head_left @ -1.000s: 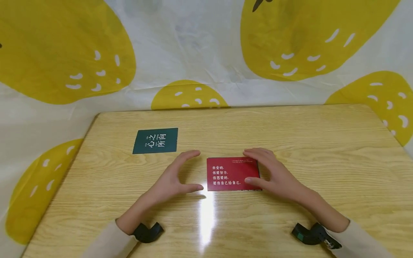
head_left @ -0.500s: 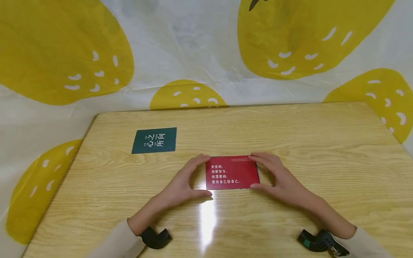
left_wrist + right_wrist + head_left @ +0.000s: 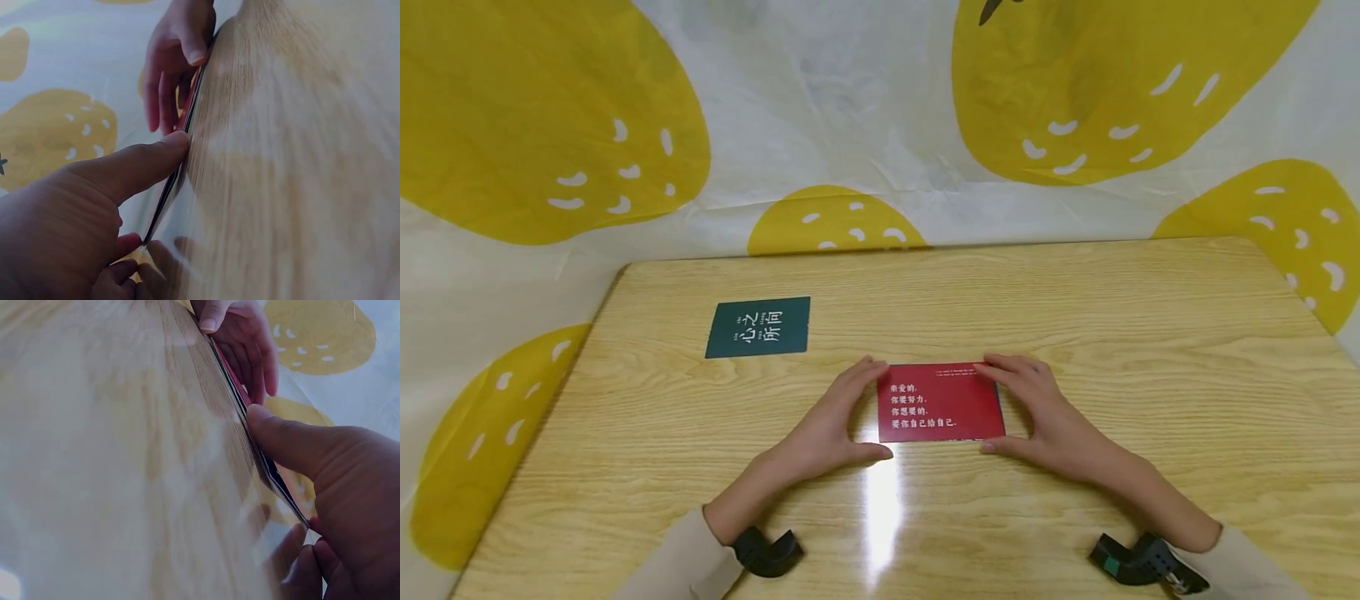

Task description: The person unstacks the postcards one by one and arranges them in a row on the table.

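A red card (image 3: 936,404) with white Chinese lettering lies face up on the wooden table. Its edge in both wrist views shows several thin layers, so it tops a small stack of cards (image 3: 167,194). My left hand (image 3: 823,425) spans the stack's left end, thumb against the near edge and fingertips at the far corner. At the right end, my right hand (image 3: 1056,421) holds the stack likewise, thumb (image 3: 284,439) on the near edge and fingers at the far one. The fingers' undersides are partly hidden.
A dark green card (image 3: 760,327) with white characters lies alone at the back left of the table (image 3: 1112,317). Behind the table hangs a white cloth (image 3: 850,100) with yellow fruit prints. Glare streaks the tabletop in front of the red card.
My left hand has come right, from apart to the stack's left end. My right hand's fingertips have drawn from over the red card to its edges. The green card stays put.
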### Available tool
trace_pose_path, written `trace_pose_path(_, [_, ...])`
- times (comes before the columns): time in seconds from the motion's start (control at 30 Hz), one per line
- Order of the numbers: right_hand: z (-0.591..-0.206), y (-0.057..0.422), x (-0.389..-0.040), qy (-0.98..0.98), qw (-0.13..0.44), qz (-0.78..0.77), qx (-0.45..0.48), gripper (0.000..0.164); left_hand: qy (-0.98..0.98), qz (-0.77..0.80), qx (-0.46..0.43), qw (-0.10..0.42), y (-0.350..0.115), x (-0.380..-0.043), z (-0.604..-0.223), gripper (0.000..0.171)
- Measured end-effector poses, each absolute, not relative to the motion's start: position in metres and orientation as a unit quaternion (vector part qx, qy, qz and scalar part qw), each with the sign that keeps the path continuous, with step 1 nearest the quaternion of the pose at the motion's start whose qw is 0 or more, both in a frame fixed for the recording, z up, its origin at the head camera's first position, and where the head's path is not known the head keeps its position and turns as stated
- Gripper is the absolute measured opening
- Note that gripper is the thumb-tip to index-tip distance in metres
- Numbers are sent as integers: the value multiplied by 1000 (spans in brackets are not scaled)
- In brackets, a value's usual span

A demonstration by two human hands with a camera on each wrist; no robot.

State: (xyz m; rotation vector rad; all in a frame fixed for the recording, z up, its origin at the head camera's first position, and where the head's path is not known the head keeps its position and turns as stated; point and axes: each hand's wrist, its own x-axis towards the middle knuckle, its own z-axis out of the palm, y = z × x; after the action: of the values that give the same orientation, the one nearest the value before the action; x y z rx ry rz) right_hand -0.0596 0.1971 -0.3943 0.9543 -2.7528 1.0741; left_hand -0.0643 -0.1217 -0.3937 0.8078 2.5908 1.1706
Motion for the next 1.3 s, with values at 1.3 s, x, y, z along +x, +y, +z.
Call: trace_pose_path(1.3, [-394, 197, -61, -875, 67, 350, 329, 86, 884, 373, 269, 81, -118, -64, -392, 98])
